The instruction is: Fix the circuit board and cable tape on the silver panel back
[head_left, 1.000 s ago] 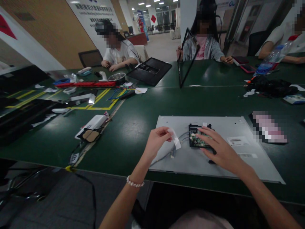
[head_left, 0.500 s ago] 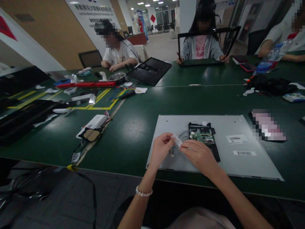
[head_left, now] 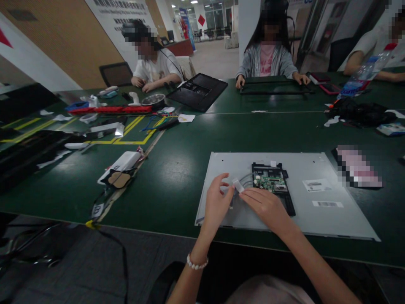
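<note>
My right hand (head_left: pixel 265 207) pinches a small whitish translucent strip (head_left: pixel 238 185), which looks like a piece of tape, between thumb and fingers. Beside it, my left hand (head_left: pixel 217 200) has its index finger lifted away from the thumb, and nothing shows between them; its thumb tip is close to the strip. Both hands are above a grey metal display panel (head_left: pixel 319 223) lying flat. On the panel sits a green circuit board (head_left: pixel 268 183) in a black bracket (head_left: pixel 289 204). Grey cables (head_left: pixel 247 178) run from the board towards my hands, which partly hide them.
A phone (head_left: pixel 359 166) lies right of the panel. To the left is a white battery-like pack (head_left: pixel 120 169) with a cable. Across the green table (head_left: pixel 177 190), a co-worker's hands hold a black frame (head_left: pixel 272 93). A black cover (head_left: pixel 199 90) and bottle (head_left: pixel 360 78) stand farther back.
My left fingers have come off the strip and spread apart, while my right hand keeps it. Across the table, the co-worker's black frame has been lowered to the tabletop.
</note>
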A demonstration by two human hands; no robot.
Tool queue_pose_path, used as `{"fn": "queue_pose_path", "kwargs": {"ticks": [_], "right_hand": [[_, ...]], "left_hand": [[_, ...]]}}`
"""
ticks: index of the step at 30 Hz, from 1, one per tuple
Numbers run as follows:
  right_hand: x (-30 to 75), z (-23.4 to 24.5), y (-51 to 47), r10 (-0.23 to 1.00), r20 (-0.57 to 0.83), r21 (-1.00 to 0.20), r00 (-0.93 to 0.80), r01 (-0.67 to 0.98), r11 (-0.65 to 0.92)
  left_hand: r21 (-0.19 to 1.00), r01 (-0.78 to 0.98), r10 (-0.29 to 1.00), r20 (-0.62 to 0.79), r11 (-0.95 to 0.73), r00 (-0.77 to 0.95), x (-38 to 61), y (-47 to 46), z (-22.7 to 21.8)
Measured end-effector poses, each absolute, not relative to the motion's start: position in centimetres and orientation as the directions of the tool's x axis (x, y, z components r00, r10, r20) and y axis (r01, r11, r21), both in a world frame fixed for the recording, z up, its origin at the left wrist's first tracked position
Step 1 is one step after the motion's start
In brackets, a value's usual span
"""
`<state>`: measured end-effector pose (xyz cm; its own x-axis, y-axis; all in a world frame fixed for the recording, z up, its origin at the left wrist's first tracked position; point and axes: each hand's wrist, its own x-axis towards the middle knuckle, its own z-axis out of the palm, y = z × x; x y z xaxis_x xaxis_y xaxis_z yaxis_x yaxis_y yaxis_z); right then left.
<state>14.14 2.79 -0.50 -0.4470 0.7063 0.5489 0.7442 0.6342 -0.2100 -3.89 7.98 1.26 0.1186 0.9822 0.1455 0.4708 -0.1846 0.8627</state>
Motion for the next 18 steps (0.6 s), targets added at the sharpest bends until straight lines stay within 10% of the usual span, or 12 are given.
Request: {"fn": "queue_pose_path", "kwargs": {"ticks": [18], "right_hand": [[13.0, -1.3, 3.1, 0.714, 0.531, -0.235, -0.456, 0.730, 0.642]], "left_hand": [[0.532, 0.632, 0.824, 0.318, -0.564, 0.469, -4.2, 4.5, -0.3]]}}
